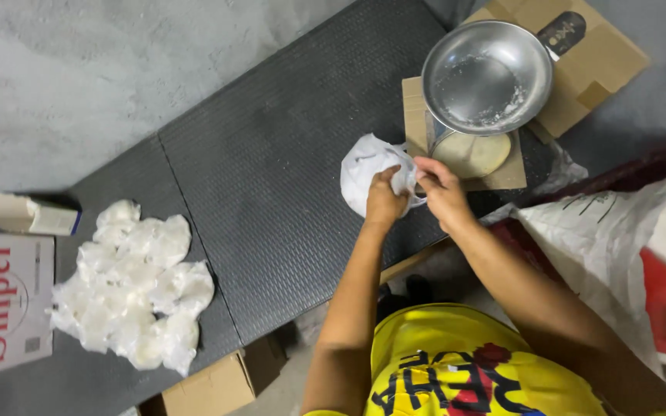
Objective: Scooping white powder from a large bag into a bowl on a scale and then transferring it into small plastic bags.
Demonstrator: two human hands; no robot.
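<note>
Hands — left (385,202), right (441,189) — each grip clenched on white bag's (365,171) top edge.

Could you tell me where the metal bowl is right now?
The metal bowl sits at upper right on cardboard, just beyond the right hand.

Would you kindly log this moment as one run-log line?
left hand: grips bag | right hand: pinches bag's top | bowl: on scale, powder traces | filled bags: piled on mat
</note>
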